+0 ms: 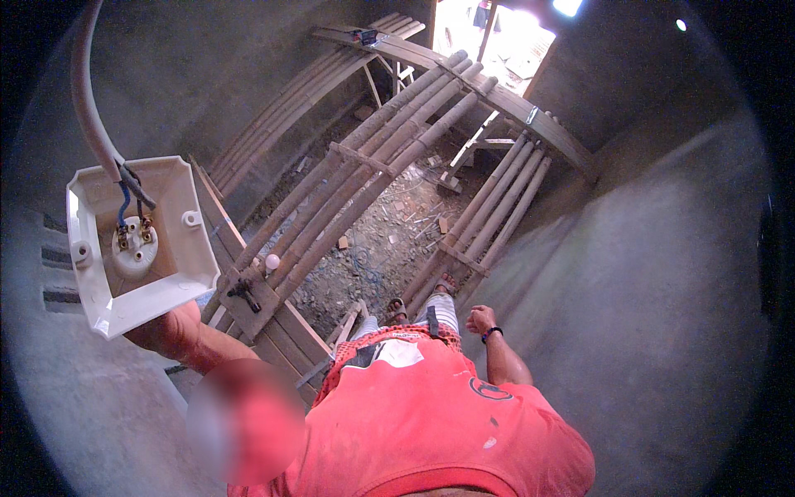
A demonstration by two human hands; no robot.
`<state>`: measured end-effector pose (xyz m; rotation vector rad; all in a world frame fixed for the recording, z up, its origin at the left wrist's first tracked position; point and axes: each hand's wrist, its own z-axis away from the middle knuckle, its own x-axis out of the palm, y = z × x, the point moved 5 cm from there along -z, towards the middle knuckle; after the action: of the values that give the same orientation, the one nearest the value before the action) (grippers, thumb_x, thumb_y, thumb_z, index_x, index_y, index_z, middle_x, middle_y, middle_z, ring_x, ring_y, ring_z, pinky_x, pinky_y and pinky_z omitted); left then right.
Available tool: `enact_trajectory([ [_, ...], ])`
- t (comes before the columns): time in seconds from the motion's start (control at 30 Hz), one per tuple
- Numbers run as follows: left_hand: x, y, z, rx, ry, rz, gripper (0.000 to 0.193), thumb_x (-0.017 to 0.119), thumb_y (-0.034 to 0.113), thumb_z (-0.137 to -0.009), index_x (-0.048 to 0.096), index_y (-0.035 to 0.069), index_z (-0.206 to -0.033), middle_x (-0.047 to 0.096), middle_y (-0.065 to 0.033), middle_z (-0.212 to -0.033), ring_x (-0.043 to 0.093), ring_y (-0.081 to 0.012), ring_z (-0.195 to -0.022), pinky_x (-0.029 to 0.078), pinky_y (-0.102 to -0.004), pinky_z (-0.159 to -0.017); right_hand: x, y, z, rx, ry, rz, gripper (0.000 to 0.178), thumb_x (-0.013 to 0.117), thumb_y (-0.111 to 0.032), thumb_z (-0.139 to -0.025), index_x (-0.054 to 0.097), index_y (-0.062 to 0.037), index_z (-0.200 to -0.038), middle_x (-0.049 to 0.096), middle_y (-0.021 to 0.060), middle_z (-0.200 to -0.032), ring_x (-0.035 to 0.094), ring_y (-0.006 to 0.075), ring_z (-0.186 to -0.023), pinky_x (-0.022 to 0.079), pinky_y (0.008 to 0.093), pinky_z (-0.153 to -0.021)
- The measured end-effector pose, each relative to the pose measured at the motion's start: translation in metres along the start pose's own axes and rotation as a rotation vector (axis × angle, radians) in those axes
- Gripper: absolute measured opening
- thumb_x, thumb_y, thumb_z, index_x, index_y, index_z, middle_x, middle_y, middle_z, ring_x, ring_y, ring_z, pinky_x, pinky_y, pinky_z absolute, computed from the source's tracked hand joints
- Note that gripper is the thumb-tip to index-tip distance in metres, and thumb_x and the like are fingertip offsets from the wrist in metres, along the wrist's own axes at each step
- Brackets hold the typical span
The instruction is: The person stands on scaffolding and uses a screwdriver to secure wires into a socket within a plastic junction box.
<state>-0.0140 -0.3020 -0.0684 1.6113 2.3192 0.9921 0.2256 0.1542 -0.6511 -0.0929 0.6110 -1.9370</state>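
The white box [186, 269], flared and open, faces the viewer with a round fitting [135, 247] seated inside. A pale cable [87, 99] crosses the box's upper edge; its blue wire [124, 205] and dark wire run to the fitting's brass terminals. The person's left hand [170, 325] meets the box's lower edge from behind; its fingers are hidden, so their grip cannot be told. The right hand [480, 320] hangs beside the hip, fingers curled inward; whether it encloses anything cannot be told. Below, a board [245, 323] carries a dark tool [243, 294], with a round bulb [272, 262] near its upper corner, beside bamboo poles [414, 122].
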Motion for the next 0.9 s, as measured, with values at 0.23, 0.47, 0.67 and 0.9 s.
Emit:
enact_trajectory([
  [0.23, 0.003, -0.002, 0.006, -0.023, 0.025, -0.002, 0.07, 0.068, 0.033, -0.074, 0.032, 0.009, -0.129, 0.039, -0.0093, -0.13, 0.039, -0.0255, -0.118, 0.029, -0.046, -0.101, -0.003, 0.0, 0.003, -0.004, 0.0, 0.011, 0.033, 0.043, -0.009, -0.082, 0.048, -0.0063, -0.114, 0.058, 0.0111, -0.075, 0.058, 0.0209, -0.052, 0.048, 0.034, -0.043],
  [0.47, 0.014, 0.005, 0.006, 0.022, -0.027, 0.02, 0.069, 0.067, 0.032, -0.075, 0.033, 0.009, -0.129, 0.038, -0.0103, -0.13, 0.039, -0.0271, -0.118, 0.029, -0.0473, -0.101, -0.001, 0.004, 0.002, 0.026, -0.01, -0.038, 0.035, 0.043, -0.008, -0.081, 0.047, -0.0072, -0.116, 0.057, 0.0113, -0.075, 0.057, 0.0217, -0.051, 0.045, 0.0346, -0.041],
  [0.67, 0.02, 0.007, 0.008, -0.015, -0.044, 0.041, 0.068, 0.068, 0.031, -0.075, 0.033, 0.009, -0.129, 0.039, -0.0113, -0.13, 0.039, -0.0291, -0.118, 0.028, -0.0496, -0.101, -0.004, 0.009, 0.003, 0.021, -0.009, -0.062, 0.037, 0.043, -0.007, -0.081, 0.046, -0.0071, -0.118, 0.057, 0.0132, -0.076, 0.056, 0.0224, -0.05, 0.042, 0.0341, -0.038],
  [0.9, 0.019, 0.005, 0.01, -0.006, -0.06, 0.077, 0.07, 0.068, 0.031, -0.074, 0.033, 0.007, -0.129, 0.039, -0.0122, -0.13, 0.039, -0.0299, -0.118, 0.028, -0.0498, -0.101, -0.006, 0.009, 0.007, 0.035, -0.009, -0.053, 0.038, 0.042, -0.006, -0.08, 0.046, -0.0057, -0.118, 0.058, 0.0126, -0.078, 0.057, 0.0209, -0.05, 0.043, 0.032, -0.039],
])
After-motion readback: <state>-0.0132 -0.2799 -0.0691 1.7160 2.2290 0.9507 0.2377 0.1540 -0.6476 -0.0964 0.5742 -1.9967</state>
